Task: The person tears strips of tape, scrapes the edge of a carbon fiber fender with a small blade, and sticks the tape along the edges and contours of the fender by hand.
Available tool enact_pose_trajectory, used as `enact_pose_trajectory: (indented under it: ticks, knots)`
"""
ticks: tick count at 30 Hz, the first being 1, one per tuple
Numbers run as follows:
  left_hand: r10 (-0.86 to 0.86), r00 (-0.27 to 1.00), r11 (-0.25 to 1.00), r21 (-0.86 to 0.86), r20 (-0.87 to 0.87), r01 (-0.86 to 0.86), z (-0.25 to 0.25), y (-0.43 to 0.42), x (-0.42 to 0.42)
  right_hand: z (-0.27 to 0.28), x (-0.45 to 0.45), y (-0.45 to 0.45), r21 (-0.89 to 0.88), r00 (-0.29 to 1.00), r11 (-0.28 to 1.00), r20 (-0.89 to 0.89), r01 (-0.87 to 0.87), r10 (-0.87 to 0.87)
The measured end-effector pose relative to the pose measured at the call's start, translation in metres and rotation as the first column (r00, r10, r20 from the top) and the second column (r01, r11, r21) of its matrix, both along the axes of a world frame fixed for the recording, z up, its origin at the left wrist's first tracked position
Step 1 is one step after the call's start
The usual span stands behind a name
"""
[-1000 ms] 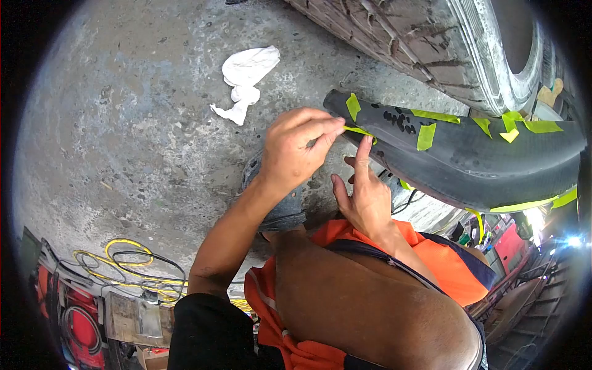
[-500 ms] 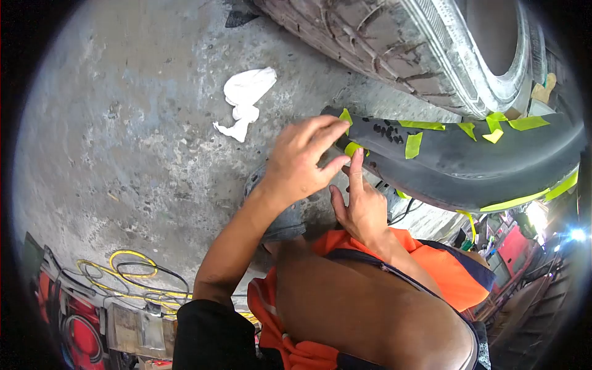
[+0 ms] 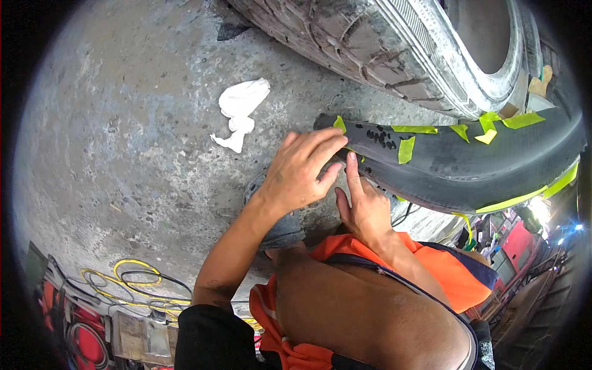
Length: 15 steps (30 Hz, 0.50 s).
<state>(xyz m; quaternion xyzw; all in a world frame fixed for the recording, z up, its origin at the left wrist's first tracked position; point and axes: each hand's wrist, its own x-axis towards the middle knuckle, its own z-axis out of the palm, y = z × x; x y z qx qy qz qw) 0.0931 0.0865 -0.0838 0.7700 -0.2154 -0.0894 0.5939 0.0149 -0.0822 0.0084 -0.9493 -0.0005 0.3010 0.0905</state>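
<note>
A long, curved dark-grey panel (image 3: pixel 431 163) with strips of yellow-green tape (image 3: pixel 407 150) on it runs rightward from the middle of the view. Over its left end lies my left hand (image 3: pixel 302 163), fingers stretched out and pressed on the surface, thumb apart below. One tape piece (image 3: pixel 340 124) shows just above those fingertips. My right hand (image 3: pixel 368 209) is at the panel's lower edge, index finger straight with its tip on the edge, thumb apart, the other fingers partly bent. Dark spots (image 3: pixel 381 139) mark the panel near its left end. What lies under my left fingers is hidden.
A large worn tyre (image 3: pixel 370 55) sits just beyond the panel. A crumpled white cloth (image 3: pixel 240 111) lies on the concrete floor (image 3: pixel 154 154). Yellow and black hoses (image 3: pixel 139 274) coil at lower left, near red equipment (image 3: pixel 86 339). My bent leg (image 3: pixel 370 308) fills the lower middle.
My left hand has lowered onto the panel's end, now covering the tape piece that was visible there. My right index finger stays at the edge. The view has shifted slightly.
</note>
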Motion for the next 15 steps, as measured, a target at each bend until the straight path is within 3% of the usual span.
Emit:
enact_pose_trajectory:
  ticks: [3,5,6,8,9,11,13,14,15]
  knots:
    - [0.003,0.999,1.0,-0.009,0.034,-0.002,-0.004,-0.002,-0.002,0.002,-0.002,-0.005,0.03,0.999,0.999,0.035,-0.022,0.021]
    - [0.09,0.995,0.995,-0.036,0.053,-0.088,-0.007,-0.007,-0.004,0.01,-0.008,-0.014,0.124,0.973,0.974,-0.108,-0.191,0.204]
    - [0.082,0.995,0.996,-0.043,0.062,-0.08,-0.008,-0.007,-0.005,0.014,-0.014,-0.02,0.116,0.976,0.976,-0.1,-0.183,0.195]
    - [0.142,0.988,0.989,-0.054,0.065,-0.138,-0.007,-0.009,-0.001,0.023,-0.025,-0.041,0.274,0.885,0.887,-0.182,-0.372,0.428]
    - [0.173,0.983,0.984,-0.042,0.055,-0.171,-0.002,-0.008,0.003,0.031,-0.027,-0.057,0.238,0.897,0.898,-0.158,-0.37,0.412]
    - [0.21,0.976,0.978,0.006,0.06,-0.211,0.002,0.0,0.007,0.051,-0.034,-0.094,0.352,0.772,0.851,-0.379,-0.389,0.51]
    - [0.26,0.964,0.964,0.037,0.047,-0.262,0.013,0.015,0.013,0.06,-0.036,-0.145,0.243,0.649,0.859,-0.571,-0.452,0.503]
    - [0.247,0.966,0.968,0.032,0.077,-0.25,0.018,0.024,0.015,0.066,-0.039,-0.171,0.262,0.797,0.918,-0.461,-0.298,0.39]
    - [0.274,0.962,0.961,0.024,0.019,-0.274,0.023,0.033,0.018,0.07,-0.039,-0.199,0.253,0.863,0.913,-0.319,-0.321,0.392]
